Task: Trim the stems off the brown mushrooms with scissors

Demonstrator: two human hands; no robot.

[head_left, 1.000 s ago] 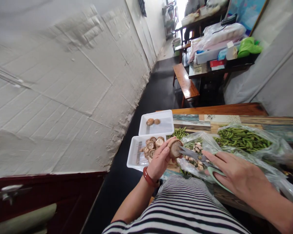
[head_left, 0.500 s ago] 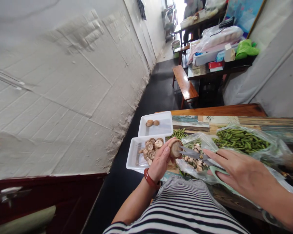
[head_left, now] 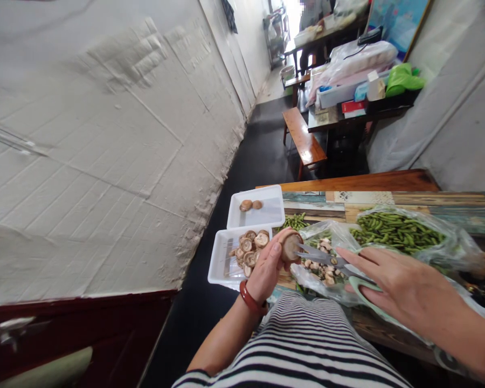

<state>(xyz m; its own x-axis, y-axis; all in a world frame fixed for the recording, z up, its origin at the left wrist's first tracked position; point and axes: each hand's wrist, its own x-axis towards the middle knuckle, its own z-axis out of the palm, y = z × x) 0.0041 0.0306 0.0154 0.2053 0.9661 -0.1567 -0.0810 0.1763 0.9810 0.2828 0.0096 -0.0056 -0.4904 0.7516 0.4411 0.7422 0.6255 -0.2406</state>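
Between the thumb and fingers of my left hand (head_left: 268, 268) is a brown mushroom (head_left: 290, 247), its pale underside turned toward the right. My right hand (head_left: 396, 275) grips a pair of scissors (head_left: 334, 261) with light green handles, and the blade tips touch the mushroom's underside. Below the blades, cut mushroom stems (head_left: 324, 272) lie in a clear plastic bag (head_left: 339, 233). Several mushrooms, most with the underside up, fill part of a white tray (head_left: 217, 262) left of my left hand. Two mushrooms (head_left: 250, 205) sit in another white tray (head_left: 269, 199) behind it.
Green bean pods (head_left: 400, 230) lie in a plastic bag at the right of the wood-patterned table (head_left: 364, 213), with more pods (head_left: 295, 221) near the trays. Beyond stand a wooden bench (head_left: 303, 134) and a loaded table. A white wall (head_left: 117, 161) runs along the left. Another person (head_left: 310, 16) stands far back.
The view has shifted slightly. My hands, the mushroom and the scissors keep nearly the same position, with the blade tips still at the mushroom's underside.
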